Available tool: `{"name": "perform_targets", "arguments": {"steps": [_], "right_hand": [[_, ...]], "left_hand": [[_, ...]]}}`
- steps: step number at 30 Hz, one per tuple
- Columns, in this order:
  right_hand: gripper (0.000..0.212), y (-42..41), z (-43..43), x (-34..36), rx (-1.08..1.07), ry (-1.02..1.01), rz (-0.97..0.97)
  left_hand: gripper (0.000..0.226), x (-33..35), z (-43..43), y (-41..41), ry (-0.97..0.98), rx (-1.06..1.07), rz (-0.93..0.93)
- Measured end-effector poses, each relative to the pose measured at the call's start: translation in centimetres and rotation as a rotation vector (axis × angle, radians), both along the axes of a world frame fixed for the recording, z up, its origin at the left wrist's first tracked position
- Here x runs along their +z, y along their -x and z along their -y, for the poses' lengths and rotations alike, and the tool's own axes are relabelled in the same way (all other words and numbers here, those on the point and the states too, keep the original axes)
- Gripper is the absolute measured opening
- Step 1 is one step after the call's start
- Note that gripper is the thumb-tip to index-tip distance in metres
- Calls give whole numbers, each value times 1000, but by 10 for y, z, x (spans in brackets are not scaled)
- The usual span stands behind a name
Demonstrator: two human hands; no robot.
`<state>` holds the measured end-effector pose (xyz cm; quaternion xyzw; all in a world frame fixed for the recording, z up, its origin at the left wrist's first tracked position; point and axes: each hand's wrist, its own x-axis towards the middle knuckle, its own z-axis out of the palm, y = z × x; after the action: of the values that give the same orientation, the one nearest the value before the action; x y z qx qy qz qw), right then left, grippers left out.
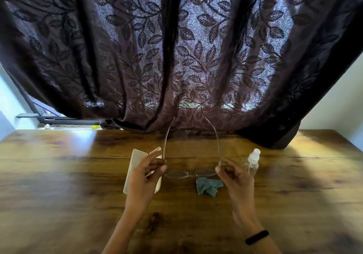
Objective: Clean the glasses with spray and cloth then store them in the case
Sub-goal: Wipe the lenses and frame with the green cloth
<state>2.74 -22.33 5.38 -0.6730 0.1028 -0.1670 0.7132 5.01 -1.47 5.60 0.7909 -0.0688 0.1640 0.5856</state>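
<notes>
Thin-framed clear glasses (191, 173) hang above the wooden table, lenses toward me, temples spread and pointing away. My left hand (146, 172) pinches the left hinge and my right hand (232, 176) pinches the right hinge. A crumpled teal cloth (208, 186) lies on the table just below the lenses. A small clear spray bottle (253, 160) with a white cap stands behind my right hand. An open cream glasses case (135, 164) lies behind my left hand, partly hidden by it.
A wooden table (68, 185) fills the lower half of the view. A dark leaf-patterned curtain (176, 47) hangs over its far edge. A dark laptop (49, 119) sits on a ledge at the far left. A black band circles my right wrist.
</notes>
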Motion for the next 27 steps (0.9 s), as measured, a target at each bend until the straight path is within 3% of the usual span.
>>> {"name": "perform_targets", "arguments": {"steps": [12, 18, 24, 27], "right_hand": [[33, -2, 7, -3, 94, 204, -24], [25, -1, 5, -2, 144, 378, -54], [21, -2, 5, -5, 131, 207, -94], [20, -4, 5, -5, 125, 149, -90]], "left_hand": [[42, -3, 2, 2, 41, 31, 17], [41, 0, 6, 4, 0, 59, 74], [42, 6, 5, 4, -151, 23, 127], [46, 1, 2, 3, -347, -41, 133]]}}
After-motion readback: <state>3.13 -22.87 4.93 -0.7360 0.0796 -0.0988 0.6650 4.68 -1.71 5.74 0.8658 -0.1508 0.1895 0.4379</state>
